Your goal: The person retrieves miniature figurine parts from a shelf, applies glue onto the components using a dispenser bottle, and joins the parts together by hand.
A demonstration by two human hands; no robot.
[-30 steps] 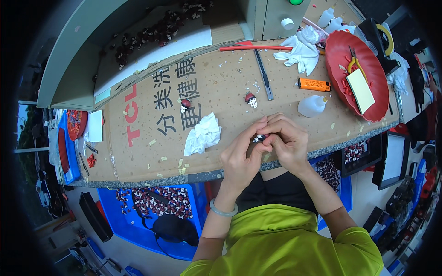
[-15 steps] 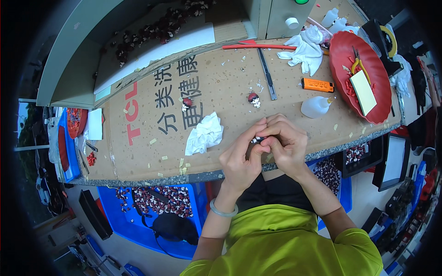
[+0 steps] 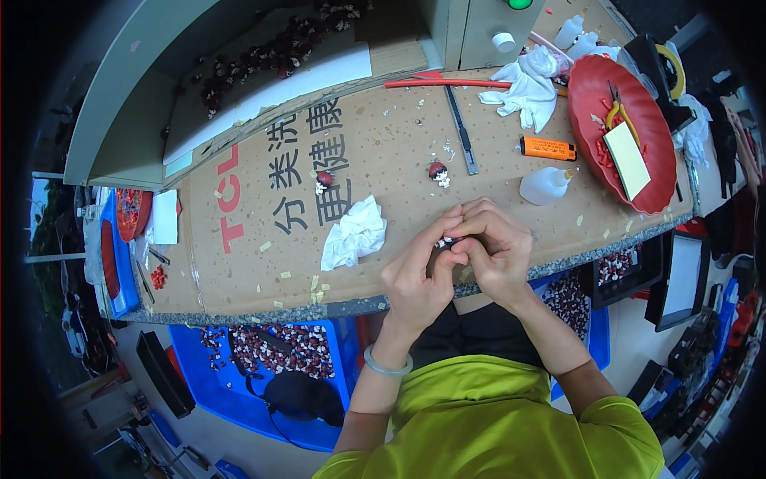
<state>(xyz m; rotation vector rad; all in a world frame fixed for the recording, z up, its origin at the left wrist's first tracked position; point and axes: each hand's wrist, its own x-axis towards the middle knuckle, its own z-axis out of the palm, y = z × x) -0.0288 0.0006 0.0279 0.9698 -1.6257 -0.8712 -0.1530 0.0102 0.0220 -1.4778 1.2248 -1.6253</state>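
Observation:
My left hand (image 3: 423,267) and my right hand (image 3: 496,249) meet above the near edge of the cardboard-covered bench. Between their fingertips they pinch a small figurine (image 3: 445,242), mostly hidden; only bits of white and dark show. Just beyond my hands lies another small figurine (image 3: 439,173) with a dark red head and white body. A similar red-headed figurine (image 3: 324,181) rests farther left. Beside my left hand is a crumpled white cloth (image 3: 356,233). To the right of my hands lies a translucent squeeze bottle (image 3: 546,185).
A red scalloped tray (image 3: 586,120) at right holds yellow-handled pliers (image 3: 614,112) and a pale yellow pad (image 3: 627,165). Near it are an orange box-like bar (image 3: 548,149) and a dark flat blade-like tool (image 3: 460,132). A grey booth (image 3: 120,96) rises at back left. Blue bins (image 3: 203,391) sit below.
My hands hold nearly the same pose around the figurine. The view has shifted very slightly; nothing on the bench has visibly moved.

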